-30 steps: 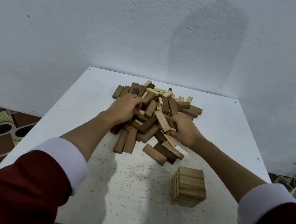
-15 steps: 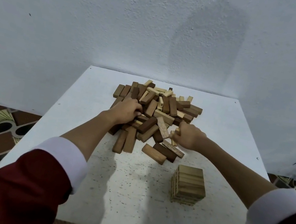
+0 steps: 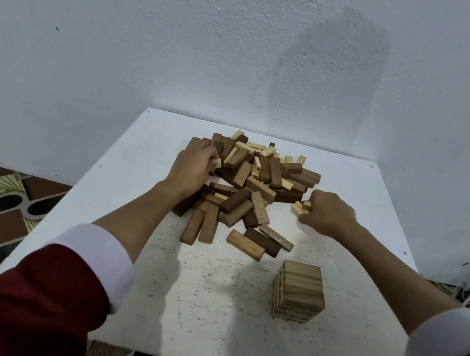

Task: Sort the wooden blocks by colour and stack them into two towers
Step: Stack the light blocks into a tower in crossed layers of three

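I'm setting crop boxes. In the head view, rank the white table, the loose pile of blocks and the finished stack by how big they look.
1. white table
2. loose pile of blocks
3. finished stack, though it sits nearer the camera.

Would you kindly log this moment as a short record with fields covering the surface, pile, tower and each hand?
surface: white table
pile: mixed dark and light wooden blocks, unsorted
tower: one short light-block tower, near right of the pile
second tower: none visible
left hand: in the pile, gripping a light block
right hand: beside the pile, holding light blocks
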### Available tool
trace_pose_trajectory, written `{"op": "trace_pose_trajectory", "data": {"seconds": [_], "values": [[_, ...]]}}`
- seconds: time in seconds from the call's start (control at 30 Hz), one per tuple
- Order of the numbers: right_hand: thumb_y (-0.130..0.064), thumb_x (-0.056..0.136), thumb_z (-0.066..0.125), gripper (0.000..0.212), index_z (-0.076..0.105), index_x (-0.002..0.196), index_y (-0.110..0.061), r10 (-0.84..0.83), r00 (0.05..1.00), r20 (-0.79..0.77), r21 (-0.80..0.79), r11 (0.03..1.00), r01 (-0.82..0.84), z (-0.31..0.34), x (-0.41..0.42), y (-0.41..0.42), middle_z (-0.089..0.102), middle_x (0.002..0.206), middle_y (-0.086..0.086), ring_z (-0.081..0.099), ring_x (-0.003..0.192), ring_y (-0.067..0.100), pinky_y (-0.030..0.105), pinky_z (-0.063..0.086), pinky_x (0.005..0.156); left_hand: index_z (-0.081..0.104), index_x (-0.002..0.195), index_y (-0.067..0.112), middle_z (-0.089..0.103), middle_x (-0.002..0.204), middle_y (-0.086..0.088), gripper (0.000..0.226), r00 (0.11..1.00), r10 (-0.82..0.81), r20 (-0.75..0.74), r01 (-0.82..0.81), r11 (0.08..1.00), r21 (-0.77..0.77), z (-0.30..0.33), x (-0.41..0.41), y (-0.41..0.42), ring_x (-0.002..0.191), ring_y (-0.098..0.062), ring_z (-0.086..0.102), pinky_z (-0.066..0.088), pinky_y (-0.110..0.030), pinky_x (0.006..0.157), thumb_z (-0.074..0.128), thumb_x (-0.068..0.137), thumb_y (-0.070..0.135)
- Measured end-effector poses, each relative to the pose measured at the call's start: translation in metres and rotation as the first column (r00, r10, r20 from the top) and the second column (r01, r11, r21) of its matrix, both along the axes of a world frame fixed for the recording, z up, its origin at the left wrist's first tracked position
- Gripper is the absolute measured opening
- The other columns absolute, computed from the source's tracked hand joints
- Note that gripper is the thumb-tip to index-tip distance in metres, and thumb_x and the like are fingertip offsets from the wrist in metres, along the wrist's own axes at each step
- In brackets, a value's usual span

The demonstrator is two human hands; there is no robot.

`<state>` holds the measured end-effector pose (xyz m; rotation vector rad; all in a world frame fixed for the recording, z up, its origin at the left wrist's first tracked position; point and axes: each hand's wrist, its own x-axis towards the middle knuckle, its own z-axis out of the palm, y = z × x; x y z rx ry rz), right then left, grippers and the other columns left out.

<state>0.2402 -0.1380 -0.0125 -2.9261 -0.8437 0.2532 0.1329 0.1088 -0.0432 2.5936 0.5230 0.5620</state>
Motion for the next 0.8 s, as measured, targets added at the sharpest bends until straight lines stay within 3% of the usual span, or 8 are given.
{"op": "trace_pose_trajectory", "data": {"seconds": [0.13,0.23,0.33,0.47,0.57,0.67,0.73,0.8], "values": [[-0.019,0.081,0.070,0.026,0.049,0.093,-0.009,0.009,0.995,-0.101,0.288,0.957,0.020,0.037,-0.013,-0.001,0.051,0.091,0.005,0.048,0.084,0.021,0.026,0.035,0.057,0.037,0.066,0.015,0.036,0.072,0.000,0.033,0.991,-0.002,0.136,0.037,0.966,-0.256,0.014,-0.012,-0.010,0.067,-0.014,0.033,0.028,-0.025,0.059,0.032,0.079,-0.015],[-0.017,0.082,0.071,0.028,0.045,0.072,-0.013,0.071,0.983,-0.168,0.381,0.925,-0.001,0.060,-0.034,0.008,0.048,0.077,0.001,0.046,0.067,0.015,0.017,0.031,0.048,0.043,0.088,0.010,0.038,0.079,0.001,0.025,0.993,-0.032,0.112,0.068,0.940,-0.334,0.020,-0.029,-0.028,0.070,-0.011,0.035,0.030,-0.020,0.058,0.032,0.089,-0.012],[-0.020,0.082,0.070,0.027,0.048,0.069,-0.011,0.131,0.968,-0.215,0.470,0.882,-0.015,0.070,-0.060,0.023,0.051,0.078,0.005,0.047,0.065,0.015,0.024,0.035,0.053,0.043,0.123,0.013,0.045,0.099,0.002,0.034,0.979,-0.060,0.197,0.138,0.899,-0.415,0.021,-0.050,-0.048,0.084,-0.011,0.046,0.040,-0.022,0.068,0.035,0.096,-0.005],[-0.020,0.090,0.060,0.024,0.051,0.069,-0.012,0.195,0.956,-0.220,0.526,0.849,-0.052,0.066,-0.104,0.042,0.052,0.071,0.001,0.048,0.061,0.012,0.012,0.035,0.047,0.057,0.112,0.023,0.053,0.113,-0.006,0.034,0.956,-0.087,0.279,0.213,0.862,-0.461,0.016,-0.084,-0.069,0.095,-0.014,0.053,0.050,-0.028,0.084,0.042,0.095,-0.004],[-0.019,0.093,0.056,0.011,0.055,0.086,-0.010,0.155,0.963,-0.219,0.516,0.856,-0.020,0.046,-0.137,0.053,0.055,0.086,0.004,0.051,0.076,0.017,0.020,0.035,0.054,0.055,0.114,0.019,0.051,0.114,-0.006,0.039,0.960,-0.106,0.258,0.245,0.766,-0.594,0.008,-0.116,-0.084,0.091,-0.004,0.053,0.045,-0.007,0.074,0.060,0.085,-0.006],[-0.017,0.095,0.052,0.014,0.053,0.105,-0.007,0.002,0.937,-0.351,0.599,0.770,0.223,0.007,-0.171,0.051,0.048,0.095,-0.004,0.048,0.089,0.011,0.034,0.049,0.074,0.053,0.118,0.019,0.047,0.113,-0.003,0.060,0.973,-0.167,0.158,0.227,0.803,-0.551,-0.010,-0.138,-0.093,0.094,-0.008,0.053,0.042,-0.005,0.074,0.078,0.069,-0.003],[-0.018,0.096,0.050,0.009,0.048,0.101,-0.012,-0.062,0.906,-0.419,0.625,0.704,0.337,-0.018,-0.190,0.045,0.052,0.088,-0.003,0.052,0.084,0.015,0.042,0.051,0.081,0.054,0.122,0.016,0.044,0.108,0.000,0.063,0.983,-0.159,0.094,0.185,0.856,-0.483,-0.024,-0.147,-0.097,0.097,-0.015,0.053,0.040,-0.004,0.075,0.080,0.067,0.000],[-0.021,0.095,0.052,0.007,0.047,0.093,-0.016,-0.107,0.903,-0.416,0.602,0.712,0.362,-0.036,-0.200,0.041,0.054,0.084,0.000,0.054,0.082,0.020,0.041,0.049,0.079,0.054,0.124,0.017,0.040,0.106,0.006,0.061,0.987,-0.146,0.073,0.163,0.906,-0.391,-0.032,-0.152,-0.097,0.102,-0.013,0.045,0.035,-0.006,0.078,0.081,0.069,0.009]]}}
